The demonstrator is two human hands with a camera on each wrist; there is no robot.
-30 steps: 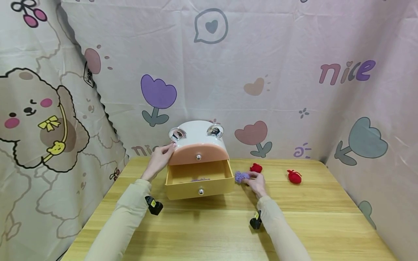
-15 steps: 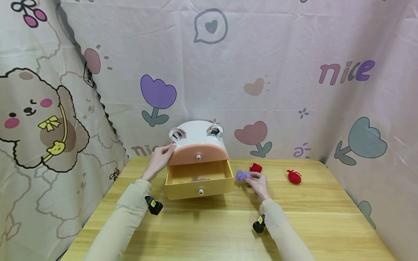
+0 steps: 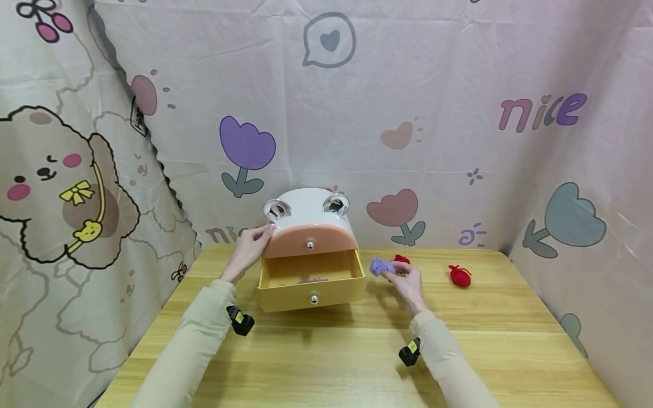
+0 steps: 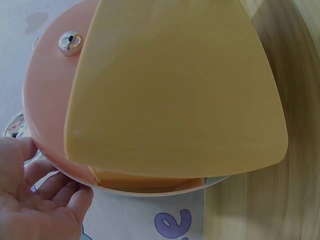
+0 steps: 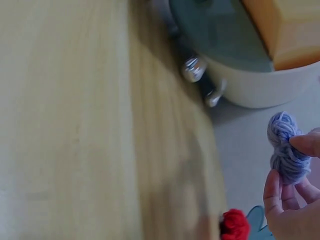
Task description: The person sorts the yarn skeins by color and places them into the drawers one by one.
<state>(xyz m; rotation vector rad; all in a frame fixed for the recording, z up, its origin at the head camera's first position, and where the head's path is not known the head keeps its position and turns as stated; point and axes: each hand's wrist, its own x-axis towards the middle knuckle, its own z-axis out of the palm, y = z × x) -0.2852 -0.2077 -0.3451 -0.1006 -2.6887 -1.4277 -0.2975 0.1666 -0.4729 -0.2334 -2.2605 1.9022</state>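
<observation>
A small drawer cabinet with a white rounded top and silver ringed eyes stands on the table. My left hand holds its upper left side, fingers along the edge of the pink top drawer. Below that, the yellow drawer is pulled out, with some purple yarn inside. To the right of the cabinet, my right hand pinches a small lavender yarn skein, cinched at its middle, between thumb and fingertips. This skein is near the open drawer's right side.
A red yarn bundle lies behind my right hand, partly hidden by it. Farther right on the wooden table is a second red yarn bundle, tied at the top. A printed curtain hangs behind the table's far edge.
My right hand has risen and shifted slightly right with the lavender skein, now covering more of the nearer red bundle. The left hand and the cabinet stay where they were.
</observation>
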